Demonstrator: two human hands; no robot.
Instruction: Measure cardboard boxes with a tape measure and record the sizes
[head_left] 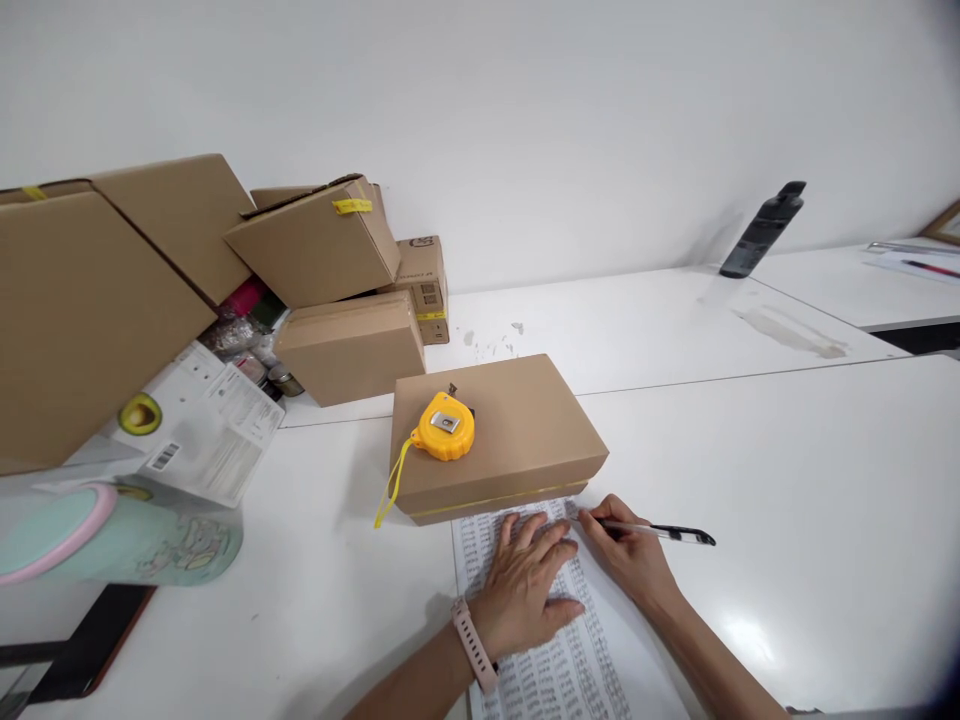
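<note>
My left hand (pixel 527 590) lies flat with spread fingers on a sheet of paper (pixel 551 680) covered in columns of small handwriting. A pen (pixel 675 534) with a black end is pinched in my right hand (pixel 634 555), its tip near the upper right part of the sheet. Just beyond both hands stands a closed brown cardboard box (pixel 517 420), close against the paper's top edge. On its lid rests a yellow tape measure (pixel 445 428), its wrist strap hanging over the box's left side.
Several cardboard boxes (pixel 315 250) are piled at the back left beside a white avocado-printed box (pixel 206 425). A mint bottle (pixel 180 535) stands near left, above a dark flat object (pixel 105 635). A black bottle (pixel 761 232) stands by the wall.
</note>
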